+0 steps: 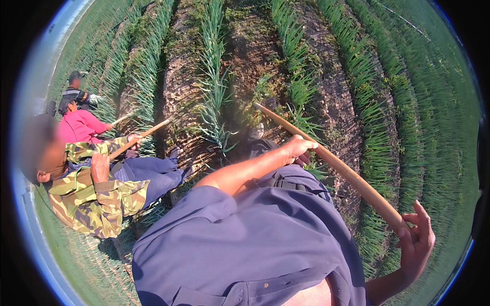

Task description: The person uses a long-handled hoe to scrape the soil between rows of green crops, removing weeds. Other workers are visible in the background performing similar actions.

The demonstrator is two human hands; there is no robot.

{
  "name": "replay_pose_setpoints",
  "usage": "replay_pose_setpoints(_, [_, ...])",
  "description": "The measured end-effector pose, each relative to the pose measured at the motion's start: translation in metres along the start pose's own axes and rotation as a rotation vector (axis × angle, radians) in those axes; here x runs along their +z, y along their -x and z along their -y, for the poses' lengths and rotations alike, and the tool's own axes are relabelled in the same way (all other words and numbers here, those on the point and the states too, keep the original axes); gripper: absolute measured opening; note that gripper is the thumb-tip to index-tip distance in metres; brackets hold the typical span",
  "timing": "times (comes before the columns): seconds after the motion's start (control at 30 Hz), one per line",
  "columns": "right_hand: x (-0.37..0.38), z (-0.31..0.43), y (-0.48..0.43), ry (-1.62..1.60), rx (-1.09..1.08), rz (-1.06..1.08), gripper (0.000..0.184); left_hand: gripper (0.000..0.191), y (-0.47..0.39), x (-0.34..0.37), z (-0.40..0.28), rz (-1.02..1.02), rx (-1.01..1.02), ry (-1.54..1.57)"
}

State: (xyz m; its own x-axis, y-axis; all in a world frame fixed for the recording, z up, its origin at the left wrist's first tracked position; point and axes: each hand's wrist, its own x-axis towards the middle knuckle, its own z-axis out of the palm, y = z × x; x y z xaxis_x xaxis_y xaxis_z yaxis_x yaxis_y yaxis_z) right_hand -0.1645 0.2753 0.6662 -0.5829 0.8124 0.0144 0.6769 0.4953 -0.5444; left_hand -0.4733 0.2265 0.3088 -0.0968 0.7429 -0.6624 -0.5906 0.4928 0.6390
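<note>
A long wooden tool handle (356, 178) runs slantwise across my front, from the furrow up to the right. Around its middle is my left hand (300, 150), with the thumb lying along the wood and the fingers curled below. My right hand (417, 233) holds the upper end loosely, some fingers raised off it. The lower end reaches weeds (262, 90) between two rows of green onion-like plants; whatever head the tool has cannot be made out there. Just below that end are my dark trousers and a pale shoe (257, 131), partly hidden.
On my left, close by, a person in a camouflage jacket (88, 195) grips another wooden handle (139, 139). Farther off are a person in a pink top (82, 124) and another in dark clothing (76, 93). Crop rows (214, 57) and weedy soil strips (185, 69) stretch ahead.
</note>
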Motion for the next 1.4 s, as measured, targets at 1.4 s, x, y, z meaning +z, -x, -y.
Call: replay_pose_setpoints(1.4, [0.121, 0.099, -0.090, -0.933, -1.217, -0.177, 0.045, 0.023, 0.158, 0.056, -0.144, 0.588, 1.454, -0.739])
